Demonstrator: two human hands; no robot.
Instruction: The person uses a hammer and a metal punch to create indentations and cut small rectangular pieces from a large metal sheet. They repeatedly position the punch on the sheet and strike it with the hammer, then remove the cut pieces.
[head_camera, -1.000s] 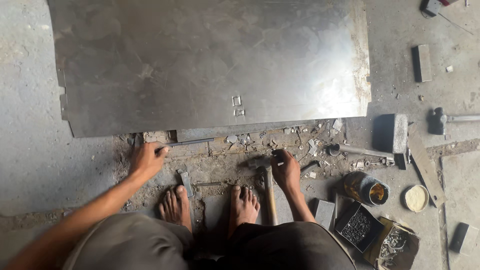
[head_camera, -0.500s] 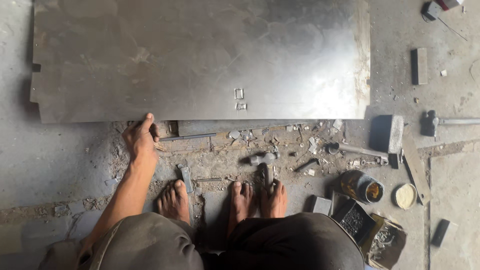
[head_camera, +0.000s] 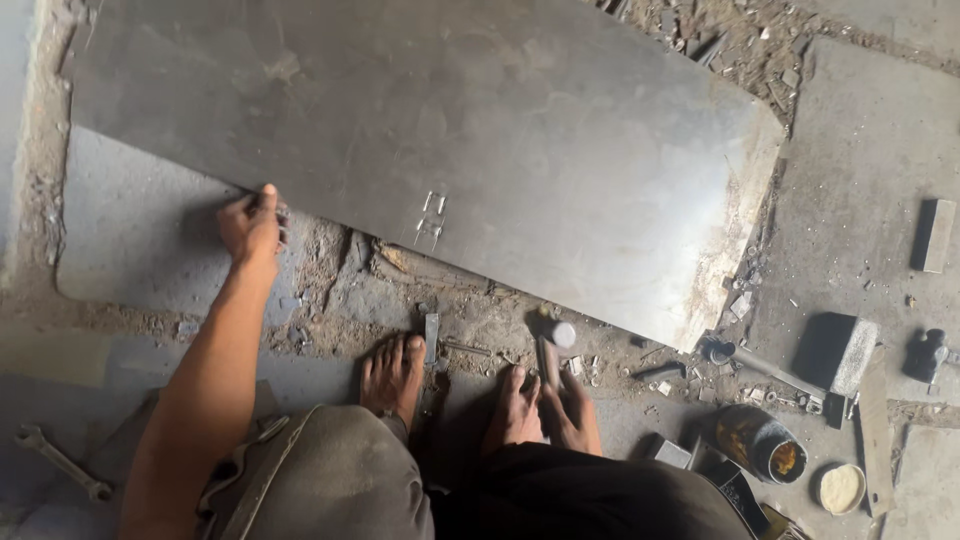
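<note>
From above, the left hand (head_camera: 252, 226) curls its fingers around the near edge of the large grey sheet of metal (head_camera: 450, 140) lying tilted across the gritty floor. The right hand (head_camera: 572, 412) is down by the bare feet, closed around a hammer handle (head_camera: 548, 362). An open rusty tin (head_camera: 762, 445) and a dark metal block (head_camera: 838, 352) sit to the right.

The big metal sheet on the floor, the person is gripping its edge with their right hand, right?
Not quite: the head view shows the left hand gripping the edge of the metal sheet. The right hand is down by the feet, on a hammer.
</note>
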